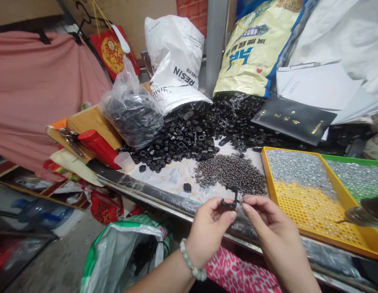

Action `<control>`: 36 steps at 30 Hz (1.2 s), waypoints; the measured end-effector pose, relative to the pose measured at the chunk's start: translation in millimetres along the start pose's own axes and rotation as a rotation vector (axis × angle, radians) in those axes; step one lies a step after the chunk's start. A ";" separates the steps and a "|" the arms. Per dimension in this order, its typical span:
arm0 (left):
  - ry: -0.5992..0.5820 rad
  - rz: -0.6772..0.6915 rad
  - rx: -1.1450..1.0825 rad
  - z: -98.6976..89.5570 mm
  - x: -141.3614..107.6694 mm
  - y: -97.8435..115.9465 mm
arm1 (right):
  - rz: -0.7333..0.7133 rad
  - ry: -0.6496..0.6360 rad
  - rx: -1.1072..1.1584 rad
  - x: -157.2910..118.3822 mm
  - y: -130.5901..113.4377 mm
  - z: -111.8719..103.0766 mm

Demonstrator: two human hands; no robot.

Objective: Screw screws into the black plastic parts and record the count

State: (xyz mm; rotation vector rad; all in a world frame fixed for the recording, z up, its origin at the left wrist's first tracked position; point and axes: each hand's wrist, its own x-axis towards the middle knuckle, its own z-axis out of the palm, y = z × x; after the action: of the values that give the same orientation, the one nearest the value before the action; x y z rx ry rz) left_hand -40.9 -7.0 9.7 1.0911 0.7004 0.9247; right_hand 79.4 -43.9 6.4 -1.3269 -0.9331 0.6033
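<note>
My left hand (211, 228), with a beaded bracelet at its wrist, pinches a small black plastic part (228, 204) at the table's front edge. The part has an upright piece that ends in a short crossbar. Right beside it, my right hand (270, 228) is closed, thumb against fingertips. Whatever it pinches at the part's side is too small to make out. Just beyond the hands lies a pile of tiny metal pieces (231, 173). A single round black piece (187, 187) rests on the table to the left.
Heaps of black plastic parts (179, 140) spill from a white resin sack (176, 61) and a yellow sack (247, 53). At right are a yellow perforated tray (311, 207) and a green tray (354, 158), both with silvery pieces. A red bottle (99, 148) and small cup (124, 161) stand left.
</note>
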 end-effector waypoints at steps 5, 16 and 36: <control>0.026 -0.023 -0.035 0.9 1.5 0.1 | -0.132 0.010 -0.137 -0.8 -3.9 -2.7; -0.025 -0.019 -0.080 2.3 0.8 -0.4 | -0.215 -0.040 -0.086 2.0 -3.9 1.6; -0.006 -0.270 -0.298 -27.1 -0.2 7.9 | 0.084 -0.226 -0.140 18.0 13.8 -11.4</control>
State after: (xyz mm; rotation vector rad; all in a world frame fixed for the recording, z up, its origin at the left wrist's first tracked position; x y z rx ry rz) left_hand -66.0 5.7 8.4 0.7164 0.6617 0.7639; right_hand 100.2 -32.8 -2.8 -1.4485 -1.1241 0.7758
